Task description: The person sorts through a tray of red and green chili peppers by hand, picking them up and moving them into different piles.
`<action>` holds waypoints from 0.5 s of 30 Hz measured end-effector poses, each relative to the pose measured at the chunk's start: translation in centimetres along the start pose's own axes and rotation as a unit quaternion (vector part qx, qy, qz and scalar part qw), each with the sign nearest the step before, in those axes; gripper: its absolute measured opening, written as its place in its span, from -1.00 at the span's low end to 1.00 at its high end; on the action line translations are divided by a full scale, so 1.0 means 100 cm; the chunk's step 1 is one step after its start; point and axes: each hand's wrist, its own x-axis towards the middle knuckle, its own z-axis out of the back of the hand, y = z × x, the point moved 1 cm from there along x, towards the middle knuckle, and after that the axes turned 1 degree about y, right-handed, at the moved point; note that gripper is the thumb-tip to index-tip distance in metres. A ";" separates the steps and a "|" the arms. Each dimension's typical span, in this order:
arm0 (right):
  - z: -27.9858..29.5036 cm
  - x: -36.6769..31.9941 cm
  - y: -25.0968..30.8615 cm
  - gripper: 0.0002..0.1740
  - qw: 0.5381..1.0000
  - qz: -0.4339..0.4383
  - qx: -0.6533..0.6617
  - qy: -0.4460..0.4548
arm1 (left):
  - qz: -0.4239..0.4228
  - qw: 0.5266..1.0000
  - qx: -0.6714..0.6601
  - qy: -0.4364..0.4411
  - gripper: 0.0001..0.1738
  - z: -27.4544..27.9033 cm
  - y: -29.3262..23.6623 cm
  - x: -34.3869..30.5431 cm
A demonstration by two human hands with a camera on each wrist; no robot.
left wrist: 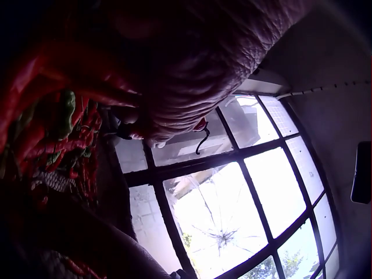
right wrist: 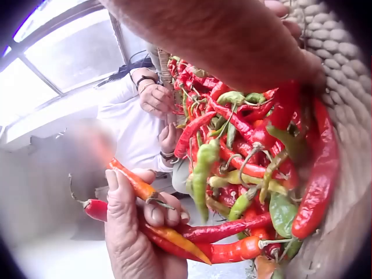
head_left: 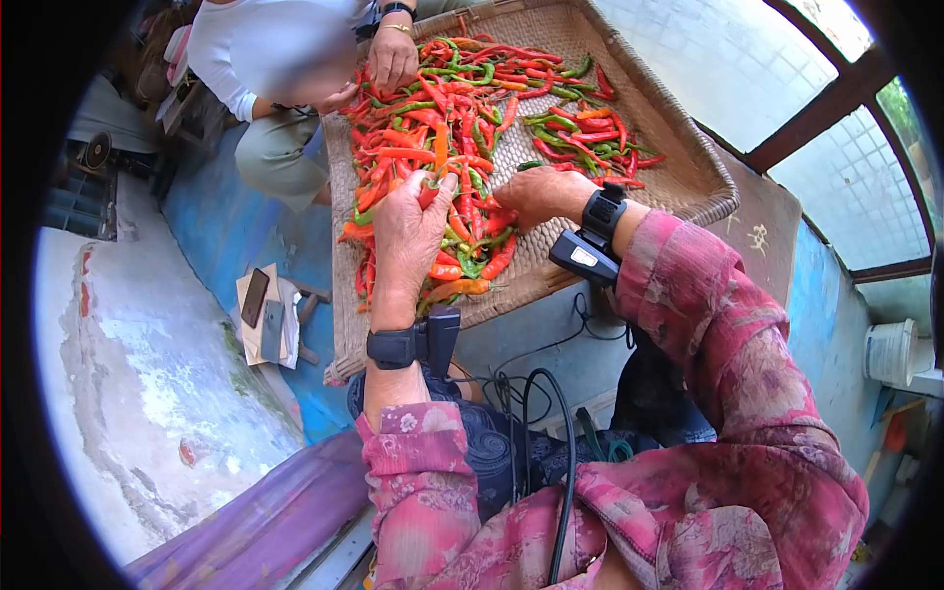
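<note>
My left hand (head_left: 411,228) is raised over the near part of a woven tray (head_left: 551,258), holding several chili peppers. Between its thumb and fingers, an orange chili pepper (right wrist: 135,180) and red chili peppers (right wrist: 232,252) stick out in the right wrist view. My right hand (head_left: 541,195) reaches down into the pile from the right, its fingers curled at a red chili pepper (right wrist: 285,110). The heel of that hand partly hides the fingertips. Red, orange and green chili peppers (head_left: 403,147) lie heaped around both hands.
Opposite me another person's hand (head_left: 393,59) works at the pile's far side. A smaller heap of chili peppers (head_left: 595,138) lies apart at the tray's right. Two phones (head_left: 255,298) rest on a stool at left. Black cables (head_left: 565,433) hang across my lap.
</note>
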 end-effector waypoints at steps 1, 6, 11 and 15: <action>-0.002 0.004 0.000 -0.53 1.000 0.003 -0.002 0.003 | 0.004 1.000 -0.001 -0.003 -0.62 0.000 0.000 -0.001; 0.004 0.006 -0.003 -0.67 0.998 0.009 -0.008 0.065 | 0.015 1.000 0.017 -0.003 -0.64 0.001 -0.001 0.000; 0.029 -0.014 -0.023 -0.70 0.978 0.097 0.173 -0.062 | -0.009 0.998 0.058 -0.036 -0.57 0.001 0.016 0.002; 0.048 -0.030 -0.023 -0.68 0.911 0.036 0.407 -0.048 | 0.000 0.999 0.008 -0.053 -0.62 -0.005 0.018 0.005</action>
